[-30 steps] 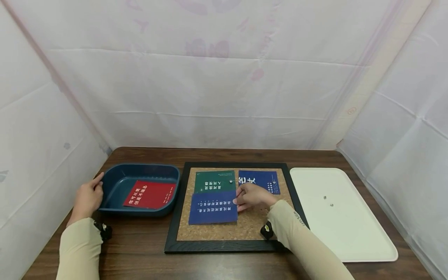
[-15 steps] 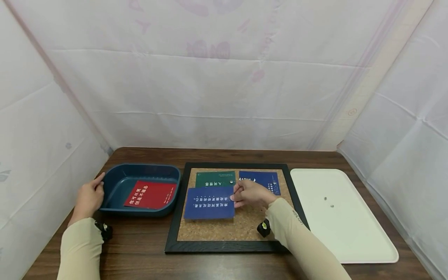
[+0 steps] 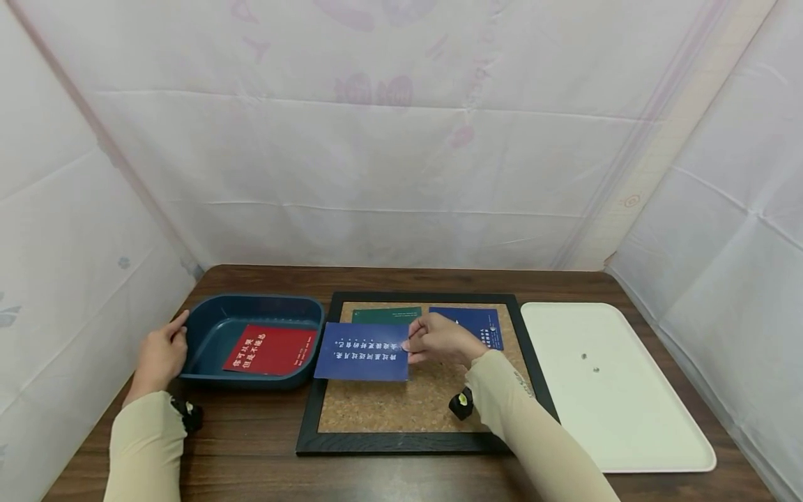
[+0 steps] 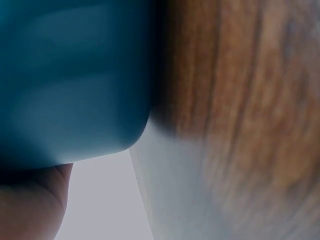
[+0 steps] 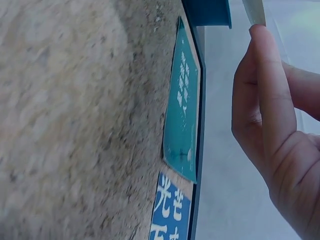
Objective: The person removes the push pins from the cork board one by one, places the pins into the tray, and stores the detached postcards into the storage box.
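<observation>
My right hand (image 3: 442, 340) pinches the right edge of a blue card (image 3: 357, 355) with white lettering. The card hangs above the cork board (image 3: 376, 415), its left end past the black frame and near the basin. In the right wrist view only a thin edge of the held card (image 5: 256, 11) shows at the fingertips. My left hand (image 3: 159, 355) grips the left side of a dark blue plastic basin (image 3: 203, 328). A red card (image 3: 270, 350) lies in the basin. On the board, a green card (image 3: 385, 316) is partly covered by the held card.
Another blue card (image 3: 483, 322) with a pushpin (image 3: 492, 328) is on the board's upper right, partly behind my right hand. A white tray (image 3: 627, 418) with two small clear pins (image 3: 590, 363) stands right of the board. White sheeting (image 3: 401, 174) encloses the wooden table.
My right hand has lifted the blue card and carried it left and away from me, covering more of the green card. My left hand and the basin stay put.
</observation>
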Demonstrator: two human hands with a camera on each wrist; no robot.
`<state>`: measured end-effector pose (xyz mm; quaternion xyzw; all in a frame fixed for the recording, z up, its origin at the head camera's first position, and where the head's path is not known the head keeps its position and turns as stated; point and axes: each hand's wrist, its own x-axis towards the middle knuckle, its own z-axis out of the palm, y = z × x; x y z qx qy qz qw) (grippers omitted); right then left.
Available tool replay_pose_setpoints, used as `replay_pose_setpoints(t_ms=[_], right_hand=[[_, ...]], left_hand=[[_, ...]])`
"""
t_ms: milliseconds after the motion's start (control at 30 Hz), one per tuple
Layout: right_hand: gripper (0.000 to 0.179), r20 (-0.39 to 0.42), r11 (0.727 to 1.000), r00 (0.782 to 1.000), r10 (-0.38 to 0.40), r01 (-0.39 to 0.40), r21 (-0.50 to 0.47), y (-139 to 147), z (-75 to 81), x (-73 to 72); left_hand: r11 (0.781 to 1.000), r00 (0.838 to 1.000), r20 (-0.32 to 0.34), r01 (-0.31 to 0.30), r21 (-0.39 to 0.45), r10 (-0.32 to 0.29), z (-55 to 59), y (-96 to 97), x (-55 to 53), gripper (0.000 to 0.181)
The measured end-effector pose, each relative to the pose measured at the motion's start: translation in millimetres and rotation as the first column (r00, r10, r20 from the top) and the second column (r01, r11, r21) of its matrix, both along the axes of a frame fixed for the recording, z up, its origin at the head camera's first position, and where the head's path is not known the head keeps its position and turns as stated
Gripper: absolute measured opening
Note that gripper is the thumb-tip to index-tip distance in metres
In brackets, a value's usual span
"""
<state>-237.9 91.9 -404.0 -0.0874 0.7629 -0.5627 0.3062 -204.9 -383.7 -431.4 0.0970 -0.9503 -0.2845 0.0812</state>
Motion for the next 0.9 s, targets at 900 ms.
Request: replay_pose_setpoints(t_ms=[900], right_hand=[[0.030, -0.001, 0.994, 0.999, -0.040, 0.040, -0.100, -53, 15.9, -3.8]], left_hand=[[1.000, 1.000, 0.010, 0.003, 0.012, -0.003, 0.7, 0.0, 0.6, 0.048]])
